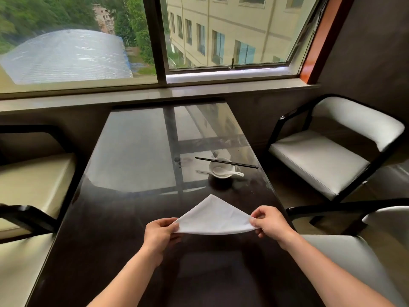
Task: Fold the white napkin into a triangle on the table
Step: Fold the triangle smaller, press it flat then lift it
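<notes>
Pinching triangular white napkin [214, 218] corners, left hand [160, 234], right hand [271, 222]

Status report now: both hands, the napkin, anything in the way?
Left hand and right hand each pinch a corner. Napkin already a triangle, tip pointing away. Bowl with chopsticks beyond, clear.

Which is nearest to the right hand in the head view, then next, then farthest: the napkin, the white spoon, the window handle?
1. napkin: pinched at its corner by the right hand.
2. white spoon: in the bowl, farther up the table.
3. window handle: on the far window frame.
</notes>
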{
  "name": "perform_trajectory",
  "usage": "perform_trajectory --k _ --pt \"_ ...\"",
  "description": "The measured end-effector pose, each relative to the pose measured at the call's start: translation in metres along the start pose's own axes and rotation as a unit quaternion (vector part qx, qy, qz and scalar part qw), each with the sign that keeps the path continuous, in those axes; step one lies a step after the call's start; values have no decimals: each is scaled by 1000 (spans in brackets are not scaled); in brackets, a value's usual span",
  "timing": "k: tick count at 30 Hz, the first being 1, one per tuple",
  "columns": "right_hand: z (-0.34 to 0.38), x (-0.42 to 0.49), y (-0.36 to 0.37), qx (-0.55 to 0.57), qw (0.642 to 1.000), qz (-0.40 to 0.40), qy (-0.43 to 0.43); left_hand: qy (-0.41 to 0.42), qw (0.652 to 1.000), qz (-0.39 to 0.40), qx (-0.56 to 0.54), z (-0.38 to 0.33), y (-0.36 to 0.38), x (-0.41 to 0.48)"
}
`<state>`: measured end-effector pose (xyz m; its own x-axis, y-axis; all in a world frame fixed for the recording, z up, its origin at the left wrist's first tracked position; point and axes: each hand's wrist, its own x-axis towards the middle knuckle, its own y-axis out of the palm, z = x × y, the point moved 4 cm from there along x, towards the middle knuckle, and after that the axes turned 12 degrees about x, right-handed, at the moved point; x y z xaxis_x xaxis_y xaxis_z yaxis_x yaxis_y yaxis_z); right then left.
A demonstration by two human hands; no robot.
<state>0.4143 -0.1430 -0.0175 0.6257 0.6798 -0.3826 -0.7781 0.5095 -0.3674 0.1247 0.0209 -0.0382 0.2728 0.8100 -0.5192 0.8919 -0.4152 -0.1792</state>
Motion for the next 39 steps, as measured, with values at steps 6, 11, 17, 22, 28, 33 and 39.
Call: perform_trajectory --k 6,11,17,22,28,33,39 --pt "0 33 -16 -40 999 -30 -3 0 1000 -10 10 -10 27 24" --pt "1 58 -24 -73 996 -57 4 -3 999 -21 47 -15 46 50" --pt "-6 78 -24 -83 992 -96 27 15 987 -38 154 -19 63 76" --pt "-15 92 -23 -85 989 -117 43 31 965 -49 254 -27 72 90" --pt "-22 105 -21 -96 985 -130 54 50 928 -67 362 -29 80 98" --pt "-26 115 -21 -108 985 -126 55 74 906 -91 406 -27 84 97" --pt "-30 121 -21 -140 980 -137 28 125 884 -99 439 -24 86 94"
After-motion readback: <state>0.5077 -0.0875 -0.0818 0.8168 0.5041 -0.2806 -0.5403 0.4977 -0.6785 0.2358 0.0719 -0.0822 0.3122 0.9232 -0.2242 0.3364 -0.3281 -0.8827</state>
